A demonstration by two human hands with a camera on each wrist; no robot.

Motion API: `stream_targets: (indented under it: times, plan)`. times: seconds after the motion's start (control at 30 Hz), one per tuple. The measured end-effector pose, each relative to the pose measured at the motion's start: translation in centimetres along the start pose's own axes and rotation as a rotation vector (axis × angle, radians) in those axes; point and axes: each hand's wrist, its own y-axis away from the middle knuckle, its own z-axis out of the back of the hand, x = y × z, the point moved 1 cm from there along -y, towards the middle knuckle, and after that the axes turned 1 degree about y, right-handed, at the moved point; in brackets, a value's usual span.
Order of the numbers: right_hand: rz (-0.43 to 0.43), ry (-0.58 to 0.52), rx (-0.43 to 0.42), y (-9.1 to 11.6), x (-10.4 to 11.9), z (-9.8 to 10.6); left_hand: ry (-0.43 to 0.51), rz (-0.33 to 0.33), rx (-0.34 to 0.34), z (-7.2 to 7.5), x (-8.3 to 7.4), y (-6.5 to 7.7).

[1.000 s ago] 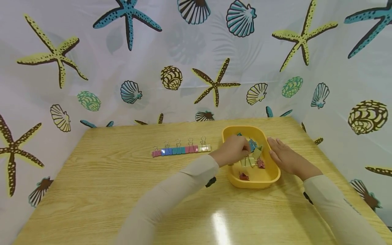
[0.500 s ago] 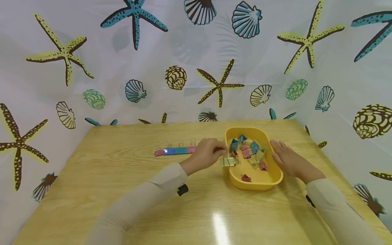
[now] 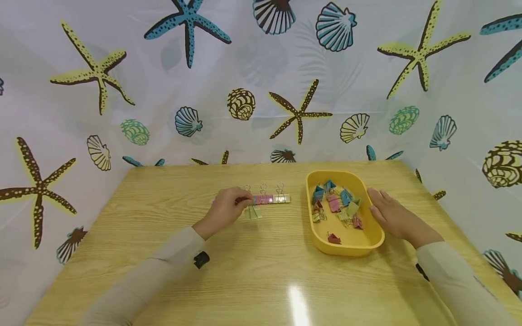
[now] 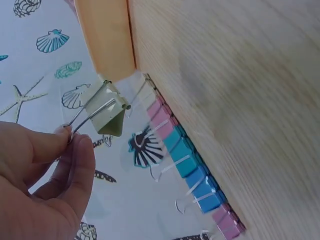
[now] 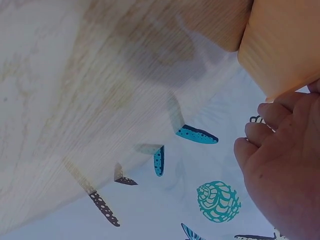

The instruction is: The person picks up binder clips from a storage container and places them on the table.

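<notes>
My left hand [image 3: 223,210] pinches the wire handles of a pale yellow binder clip [image 4: 106,111] between thumb and fingertips. The clip hangs in the air in front of a row of binder clips on the table. In that row, a yellow clip [image 3: 281,198] sits at the right end, beside a pink clip [image 3: 266,199]; the left wrist view also shows a teal clip [image 4: 181,155], a blue clip [image 4: 204,191] and another pink clip [image 4: 227,221]. My right hand [image 3: 401,219] rests against the right side of a yellow plastic bin [image 3: 346,251], its fingers extended.
Inside the bin lie several loose binder clips, among them a blue one [image 3: 346,197], a pink one [image 3: 334,203] and a dark red one [image 3: 333,238]. A wooden table [image 3: 244,280] bears everything. Cloth with a sea-shell print [image 3: 228,54] stands behind and at both sides.
My left hand has come out of the bin with the yellow binder clip and moved left to the front of the row. The right hand has stayed at the bin's side.
</notes>
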Motion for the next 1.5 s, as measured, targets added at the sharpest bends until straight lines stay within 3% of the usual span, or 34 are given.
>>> stream_targets:
  times: [0.27, 0.53, 1.03, 1.5]
  plan:
    - [-0.012, -0.003, 0.018, -0.2, 0.1, 0.1, -0.159, 0.063, -0.021, 3.8, 3.6, 1.9]
    - [-0.020, -0.001, 0.037, -0.1, 0.2, 0.3, -0.240, 0.166, -0.003, 5.4, 7.2, 2.4]
    - [-0.012, -0.011, 0.029, 0.0, 0.5, 0.4, -0.262, 0.236, -0.049, 6.2, 10.2, 1.3]
    - [-0.025, -0.013, 0.035, 0.0, 0.5, 0.5, -0.173, 0.291, -0.047, 5.7, 12.2, 0.1]
